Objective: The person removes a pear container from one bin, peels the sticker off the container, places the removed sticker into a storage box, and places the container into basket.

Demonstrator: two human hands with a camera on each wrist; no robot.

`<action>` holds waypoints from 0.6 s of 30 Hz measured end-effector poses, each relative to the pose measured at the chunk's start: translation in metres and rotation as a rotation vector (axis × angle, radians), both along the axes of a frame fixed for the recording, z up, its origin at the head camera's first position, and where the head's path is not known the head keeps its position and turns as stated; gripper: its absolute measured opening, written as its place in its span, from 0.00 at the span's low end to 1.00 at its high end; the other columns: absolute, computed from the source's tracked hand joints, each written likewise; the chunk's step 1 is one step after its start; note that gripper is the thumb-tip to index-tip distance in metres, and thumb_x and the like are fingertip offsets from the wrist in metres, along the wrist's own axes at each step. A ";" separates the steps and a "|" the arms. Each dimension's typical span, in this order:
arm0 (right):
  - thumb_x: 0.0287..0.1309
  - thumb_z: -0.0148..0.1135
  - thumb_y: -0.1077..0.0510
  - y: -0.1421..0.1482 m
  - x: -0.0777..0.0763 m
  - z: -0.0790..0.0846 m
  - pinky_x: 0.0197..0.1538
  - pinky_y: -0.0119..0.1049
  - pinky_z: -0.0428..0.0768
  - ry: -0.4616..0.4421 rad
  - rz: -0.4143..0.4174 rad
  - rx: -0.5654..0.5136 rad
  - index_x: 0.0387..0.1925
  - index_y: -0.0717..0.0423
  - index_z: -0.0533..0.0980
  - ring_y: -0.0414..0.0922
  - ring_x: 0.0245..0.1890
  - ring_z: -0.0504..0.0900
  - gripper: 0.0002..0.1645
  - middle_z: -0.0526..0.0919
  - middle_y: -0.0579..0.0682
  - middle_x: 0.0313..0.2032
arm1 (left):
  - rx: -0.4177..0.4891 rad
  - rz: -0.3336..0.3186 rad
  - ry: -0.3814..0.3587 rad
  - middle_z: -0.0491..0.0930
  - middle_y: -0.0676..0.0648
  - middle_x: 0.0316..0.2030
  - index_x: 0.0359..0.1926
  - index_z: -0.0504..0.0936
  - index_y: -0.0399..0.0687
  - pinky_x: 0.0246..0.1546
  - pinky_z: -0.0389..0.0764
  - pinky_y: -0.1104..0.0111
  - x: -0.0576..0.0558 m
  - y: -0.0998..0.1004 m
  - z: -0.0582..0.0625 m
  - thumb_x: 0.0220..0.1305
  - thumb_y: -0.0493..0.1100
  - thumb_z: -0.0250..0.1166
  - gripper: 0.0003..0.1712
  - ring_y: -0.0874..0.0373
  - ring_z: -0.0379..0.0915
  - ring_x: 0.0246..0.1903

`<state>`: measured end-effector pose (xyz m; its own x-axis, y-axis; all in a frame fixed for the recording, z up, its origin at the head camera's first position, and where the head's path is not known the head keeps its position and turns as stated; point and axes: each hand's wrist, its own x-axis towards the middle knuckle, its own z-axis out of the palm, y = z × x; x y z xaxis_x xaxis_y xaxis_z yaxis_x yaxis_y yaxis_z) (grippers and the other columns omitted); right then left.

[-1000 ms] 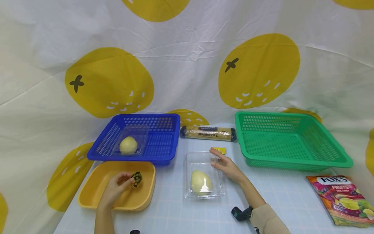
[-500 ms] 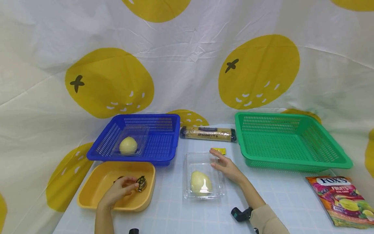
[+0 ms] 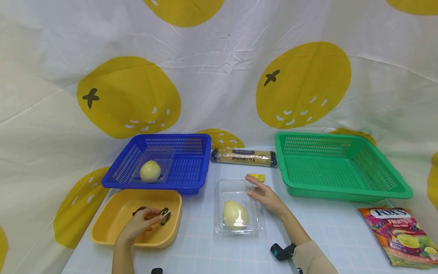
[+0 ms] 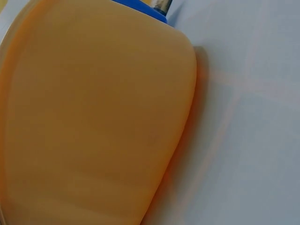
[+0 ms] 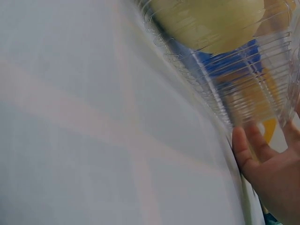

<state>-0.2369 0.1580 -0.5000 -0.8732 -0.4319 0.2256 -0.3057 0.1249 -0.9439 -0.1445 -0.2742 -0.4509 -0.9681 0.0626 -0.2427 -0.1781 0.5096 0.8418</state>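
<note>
In the head view my left hand [image 3: 139, 224] is over the yellow-orange basin [image 3: 106, 207]. Its thumb and fingertips pinch a small round sticker [image 3: 166, 217] with black print. Another dark-printed piece [image 3: 137, 210] shows in the basin, partly hidden behind the fingers. My right hand [image 3: 268, 199] touches the right side of a clear plastic clamshell box [image 3: 230, 187], fingers fairly straight. Inside the box lies a pale yellow, rounded fruit-like item [image 3: 235, 214]. The right wrist view shows fingertips [image 5: 240, 140] against the ribbed box wall; the left wrist view shows only the basin's outer wall.
Behind the basin stands a blue basket [image 3: 186, 171] with another clear box [image 3: 164, 154] inside. A spaghetti pack [image 3: 243, 156] and a small yellow packet [image 3: 257, 177] lie beyond the clamshell. At right are a green basket [image 3: 342, 171] and a FOX'S candy bag [image 3: 398, 236].
My left hand has shifted slightly right within the basin, and the sticker it pinches has turned and tilted. A second dark-printed piece has come into sight behind it. The right hand stays put.
</note>
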 end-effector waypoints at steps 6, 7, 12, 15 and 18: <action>0.62 0.58 0.59 0.000 0.000 0.000 0.68 0.56 0.50 0.003 0.001 -0.009 0.67 0.58 0.62 0.55 0.71 0.48 0.33 0.54 0.56 0.71 | -0.031 0.022 -0.024 0.78 0.41 0.42 0.52 0.73 0.26 0.35 0.79 0.62 0.000 0.000 0.000 0.62 0.46 0.63 0.27 0.53 0.72 0.40; 0.62 0.58 0.60 0.001 0.001 0.000 0.68 0.56 0.50 0.003 0.001 -0.010 0.67 0.58 0.62 0.55 0.71 0.48 0.33 0.54 0.56 0.71 | -0.033 0.025 -0.029 0.78 0.40 0.43 0.53 0.73 0.26 0.35 0.79 0.62 0.000 0.000 0.000 0.62 0.46 0.63 0.27 0.53 0.72 0.40; 0.62 0.58 0.61 0.000 0.002 0.001 0.67 0.58 0.51 0.014 -0.003 -0.008 0.66 0.60 0.62 0.56 0.71 0.48 0.32 0.54 0.57 0.70 | -0.047 0.035 -0.034 0.73 0.31 0.50 0.59 0.66 0.23 0.35 0.80 0.62 -0.001 0.001 0.002 0.64 0.48 0.60 0.34 0.49 0.72 0.43; 0.62 0.58 0.61 0.000 0.002 0.003 0.68 0.57 0.50 0.001 -0.003 -0.013 0.67 0.63 0.61 0.56 0.71 0.48 0.33 0.54 0.58 0.71 | -0.060 0.033 -0.035 0.70 0.28 0.54 0.60 0.64 0.22 0.36 0.80 0.61 -0.002 0.000 0.002 0.65 0.49 0.59 0.35 0.46 0.71 0.46; 0.62 0.58 0.60 -0.001 0.002 0.003 0.68 0.57 0.49 -0.009 -0.002 -0.014 0.67 0.64 0.59 0.56 0.71 0.47 0.34 0.53 0.57 0.71 | -0.075 0.032 -0.039 0.69 0.27 0.55 0.60 0.64 0.22 0.37 0.80 0.61 -0.002 0.000 0.002 0.65 0.50 0.59 0.36 0.45 0.71 0.47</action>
<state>-0.2350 0.1572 -0.4974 -0.8761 -0.4272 0.2236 -0.2969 0.1127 -0.9482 -0.1467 -0.2738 -0.4491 -0.9590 0.0118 -0.2833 -0.2275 0.5644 0.7935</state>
